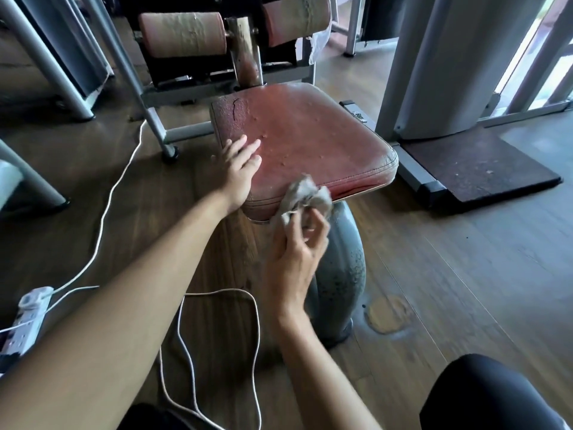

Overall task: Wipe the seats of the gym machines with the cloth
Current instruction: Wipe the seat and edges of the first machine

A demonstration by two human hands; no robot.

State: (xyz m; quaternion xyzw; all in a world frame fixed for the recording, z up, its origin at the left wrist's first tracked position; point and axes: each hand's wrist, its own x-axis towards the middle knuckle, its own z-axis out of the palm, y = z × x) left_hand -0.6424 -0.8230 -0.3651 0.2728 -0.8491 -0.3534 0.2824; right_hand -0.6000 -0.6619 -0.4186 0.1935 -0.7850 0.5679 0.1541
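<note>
A worn red padded seat [313, 135] of a gym machine fills the middle of the view, cracked near its far left corner. My left hand [240, 169] rests flat on the seat's near left edge with its fingers straight. My right hand [294, 252] pinches a crumpled grey cloth [305, 198] against the seat's front edge, just below the top surface. The cloth bunches up over the seam of the padding.
A grey metal post [341, 274] carries the seat. Two red roller pads [183, 34] sit behind it. A white cable [217, 305] loops across the wooden floor to a power strip [28, 315] at left. A dark mat [483, 169] lies right.
</note>
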